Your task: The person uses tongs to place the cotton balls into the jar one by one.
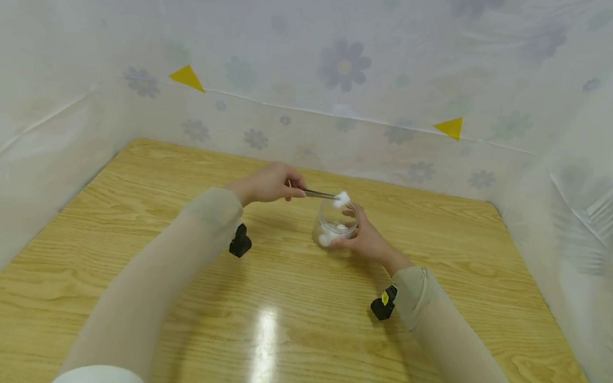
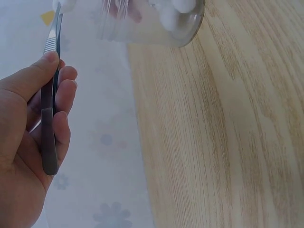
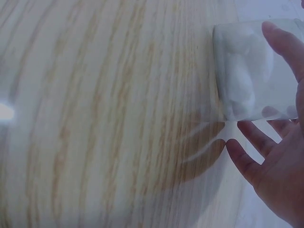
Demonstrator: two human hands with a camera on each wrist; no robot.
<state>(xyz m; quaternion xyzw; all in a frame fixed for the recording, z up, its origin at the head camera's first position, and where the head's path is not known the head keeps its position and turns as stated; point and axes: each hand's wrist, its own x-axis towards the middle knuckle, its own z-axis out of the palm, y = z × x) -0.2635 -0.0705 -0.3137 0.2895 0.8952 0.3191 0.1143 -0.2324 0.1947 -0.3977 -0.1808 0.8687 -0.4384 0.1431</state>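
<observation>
My left hand (image 1: pixel 275 182) grips metal tweezers (image 2: pixel 49 114) between thumb and fingers. At the tweezers' tips is a white cotton ball (image 1: pixel 342 198), right over the mouth of a clear jar (image 1: pixel 319 224). Several more cotton balls (image 1: pixel 326 239) lie in the bottom of that jar. My right hand (image 1: pixel 369 239) holds the jar from its right side, thumb on the near side and fingers around the far side. In the right wrist view, the thumb (image 3: pixel 280 40) lies along the jar's wall, with some fingers below it.
The jar is on a wood-grain table (image 1: pixel 299 308), toward its far side. A pale flower-patterned sheet (image 1: pixel 304 56) hangs behind and at both sides, with yellow triangles (image 1: pixel 188 77) on it. Small black devices (image 1: pixel 240 241) are at both wrists.
</observation>
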